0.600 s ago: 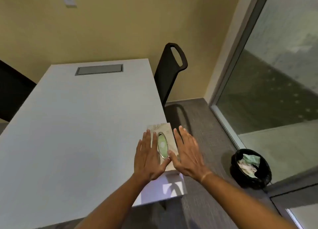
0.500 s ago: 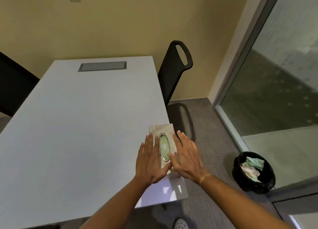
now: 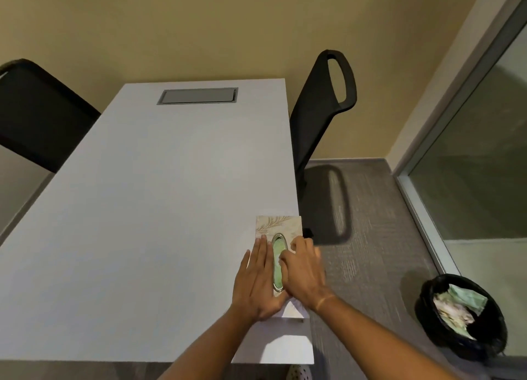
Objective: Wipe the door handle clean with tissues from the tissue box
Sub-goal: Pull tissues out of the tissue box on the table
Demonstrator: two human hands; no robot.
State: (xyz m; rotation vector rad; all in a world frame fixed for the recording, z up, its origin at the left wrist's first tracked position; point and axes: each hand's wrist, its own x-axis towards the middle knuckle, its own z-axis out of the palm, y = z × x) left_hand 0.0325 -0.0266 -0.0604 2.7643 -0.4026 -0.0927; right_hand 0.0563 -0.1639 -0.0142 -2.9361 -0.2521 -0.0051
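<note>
A beige tissue box [image 3: 281, 225] with a leaf pattern lies at the right edge of the white table [image 3: 156, 208]. Green tissue [image 3: 277, 277] shows in its oval opening. My left hand [image 3: 256, 279] lies flat on the box's left side with straight fingers. My right hand [image 3: 305, 271] is on the right side with its fingers curled in at the opening, touching the tissue. The blur and the fingers hide whether it pinches any tissue. No door handle is in view.
A black chair [image 3: 322, 117] stands by the table's right side and another [image 3: 34, 114] at the left. A grey cable hatch [image 3: 198, 95] sits at the table's far end. A black bin [image 3: 462, 314] with crumpled tissues stands on the carpet by a glass wall [image 3: 479, 151].
My right hand's fingers have gone from flat beside the opening to curled over it. My left hand stays flat on the box. The view has tilted down and shifted left.
</note>
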